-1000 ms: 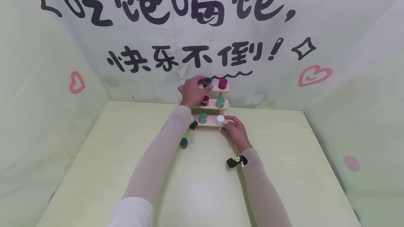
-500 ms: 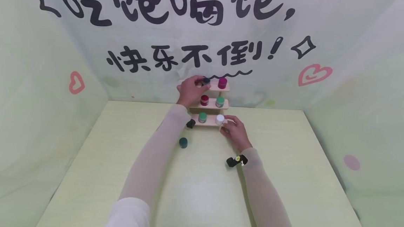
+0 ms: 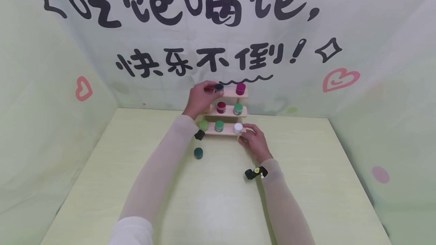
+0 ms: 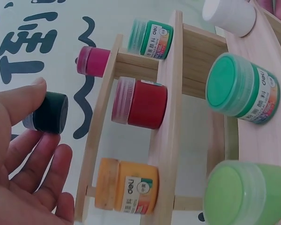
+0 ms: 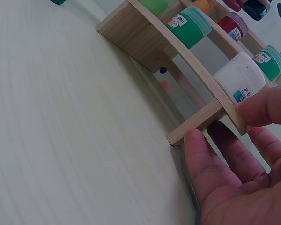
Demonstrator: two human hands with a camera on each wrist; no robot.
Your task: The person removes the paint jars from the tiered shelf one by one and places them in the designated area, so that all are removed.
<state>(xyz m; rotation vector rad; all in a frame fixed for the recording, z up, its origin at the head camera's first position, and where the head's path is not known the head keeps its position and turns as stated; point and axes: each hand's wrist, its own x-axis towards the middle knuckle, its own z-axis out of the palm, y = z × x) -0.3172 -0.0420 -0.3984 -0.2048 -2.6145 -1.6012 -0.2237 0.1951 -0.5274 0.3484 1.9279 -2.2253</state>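
Note:
My left hand (image 3: pixel 200 98) pinches a dark paint jar (image 4: pixel 50 112) between thumb and fingers, at the top tier of a three-tier wooden display rack (image 3: pixel 223 112). Whether the jar touches the tier cannot be told. A magenta jar (image 3: pixel 240 89) stands at that tier's right end. On the middle tier are orange (image 4: pixel 126 186), red (image 3: pixel 221 107) and green (image 3: pixel 238 109) jars. Light green (image 3: pixel 203 125), green (image 3: pixel 219 126) and white (image 3: pixel 238 128) jars occupy the bottom tier. My right hand (image 3: pixel 256 143) grips the bottom tier's right end, thumb beside the white jar and fingers beneath.
A dark teal jar (image 3: pixel 198 153) stands on the pale tabletop (image 3: pixel 211 199), in front of the rack and near the left forearm. Behind the rack hangs a printed cloth backdrop (image 3: pixel 163 97) with large dark lettering. Cloth walls also border both sides.
My left hand has shifted slightly left along the top tier with the dark jar. The light green jar on the bottom tier has come into view. My right hand stays in place.

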